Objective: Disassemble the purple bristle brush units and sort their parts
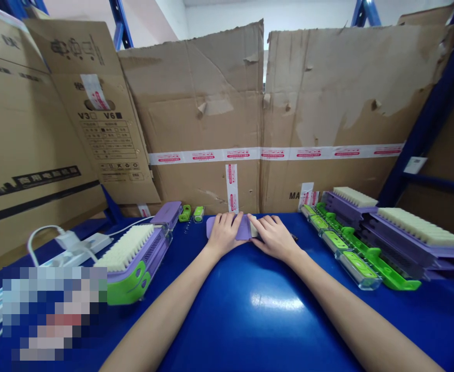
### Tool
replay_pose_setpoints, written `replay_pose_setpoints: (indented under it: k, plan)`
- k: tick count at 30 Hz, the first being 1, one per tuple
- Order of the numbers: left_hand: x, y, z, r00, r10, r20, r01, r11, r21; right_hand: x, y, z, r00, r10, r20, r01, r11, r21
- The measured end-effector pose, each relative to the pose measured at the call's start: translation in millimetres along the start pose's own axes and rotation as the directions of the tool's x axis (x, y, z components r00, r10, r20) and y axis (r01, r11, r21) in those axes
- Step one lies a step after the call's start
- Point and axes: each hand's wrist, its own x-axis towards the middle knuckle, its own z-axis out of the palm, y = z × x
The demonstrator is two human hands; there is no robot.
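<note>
At the far middle of the blue table, my left hand [224, 232] is closed over a purple plastic piece [243, 228] lying low on the surface. My right hand [274, 236] grips its right end, where a bit of cream-coloured pad [253, 227] shows beside the fingers. Part of a dark item sticks out beyond the right hand; its kind is hidden. Left of my hands are a small green plastic part [185, 213], a clear case with a green insert [198, 214] and thin metal springs [188, 227].
On the left stand a purple-and-green unit with a cream ridged pad [128, 248] and a white power strip [75, 250] with cables. Clear-and-green cases [353, 263], a green strip [372, 253] and purple housings with cream pads [421, 226] line the right. Cardboard [196, 119] walls the back.
</note>
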Motion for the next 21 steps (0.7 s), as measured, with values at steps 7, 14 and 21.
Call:
replay_pose_setpoints:
  k: [7, 14, 21]
  plan:
    - [0.1, 1.3, 1.9, 0.987, -0.162, -0.005, 0.162, 0.985, 0.057, -4.1, 20.5, -1.8, 0.904, 0.427, -0.019, -0.427, 0.904, 0.017]
    - [1.0, 0.8, 1.1, 0.98, -0.197, -0.004, 0.196, 0.978, 0.067, -17.0, 45.8, 13.2, 0.768, 0.606, 0.21, -0.614, 0.789, -0.03]
    - [0.8, -0.7, 3.7, 0.984, -0.177, 0.029, 0.175, 0.982, 0.065, -16.7, 43.7, 11.9, 0.754, 0.605, 0.256, -0.629, 0.777, 0.018]
